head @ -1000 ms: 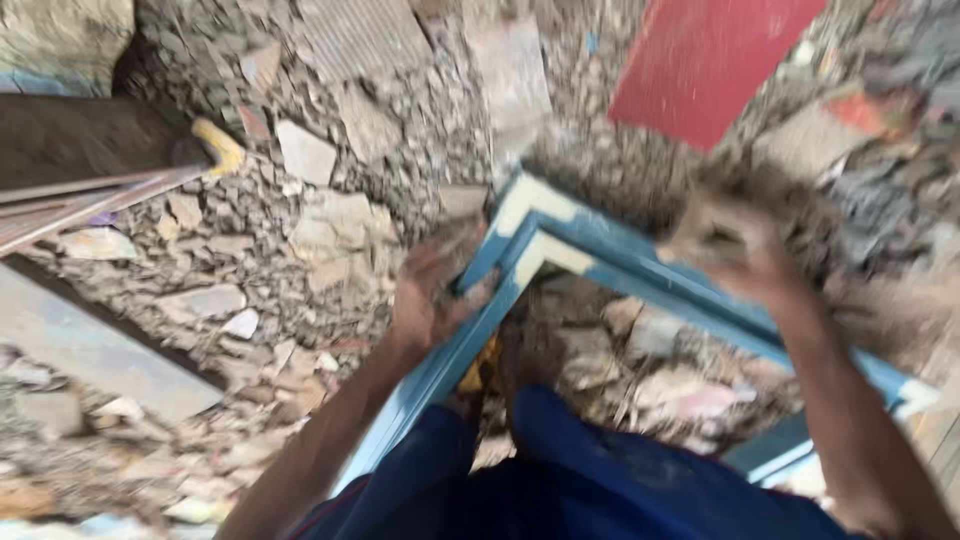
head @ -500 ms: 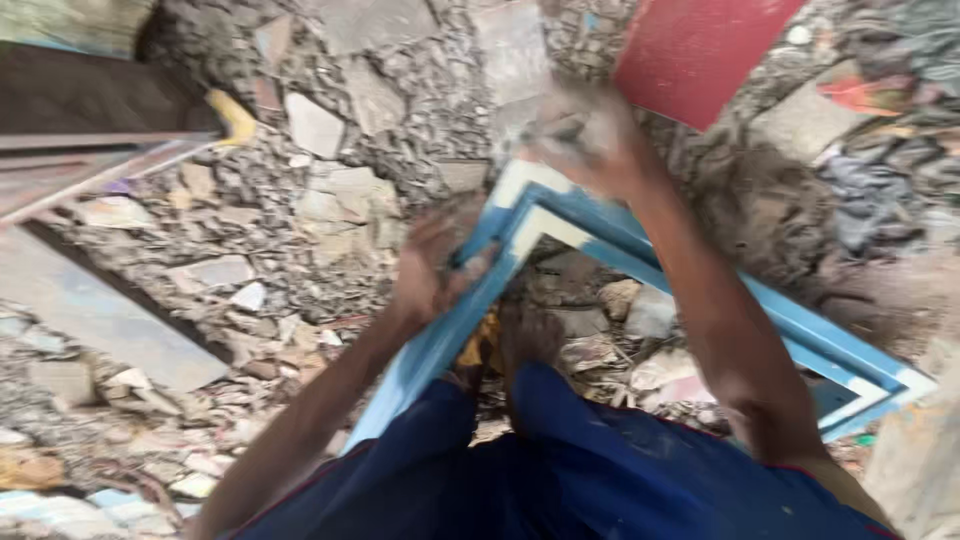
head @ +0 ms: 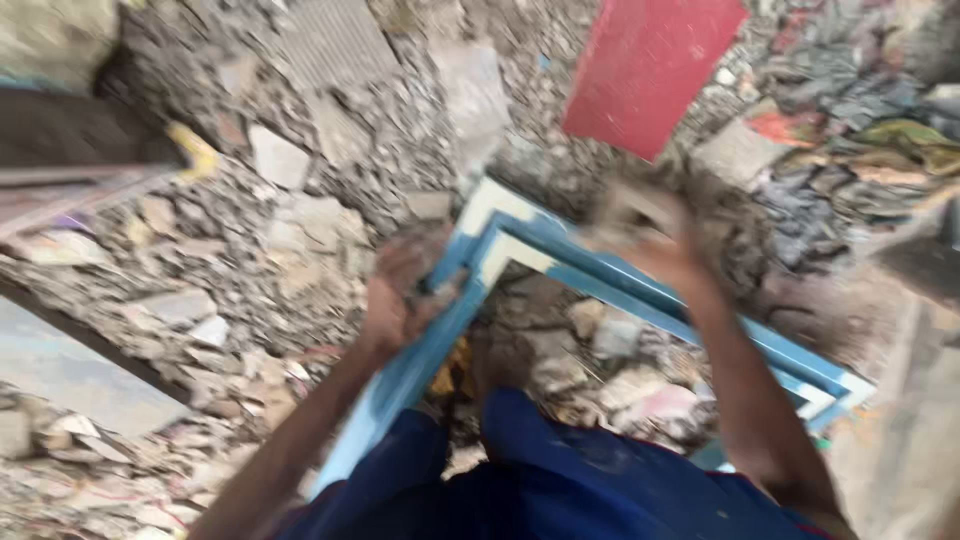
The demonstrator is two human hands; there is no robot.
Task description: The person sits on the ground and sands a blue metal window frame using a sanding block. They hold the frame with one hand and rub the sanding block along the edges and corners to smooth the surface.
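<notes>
Two bare hands on a blue frame over rubble.

The left hand (head: 400, 295) is wrapped around the left rail of the blue frame (head: 560, 265), near its upper corner; the right hand (head: 655, 235), badly blurred, seems to hover at the top rail, grip impossible to tell. Broken rubble (head: 300, 220) lies all round, a red board (head: 650, 65) beyond, blue trousers (head: 560, 490) below.

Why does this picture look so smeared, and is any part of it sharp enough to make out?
In the head view, motion blur smears everything; the right hand is the most streaked, its fingers unreadable. The left hand gripping the blue frame is softer-edged but recognisable. The rubble and red panel show only rough shapes. Lighting is flat daylight, without glare or hard shadows.
</notes>
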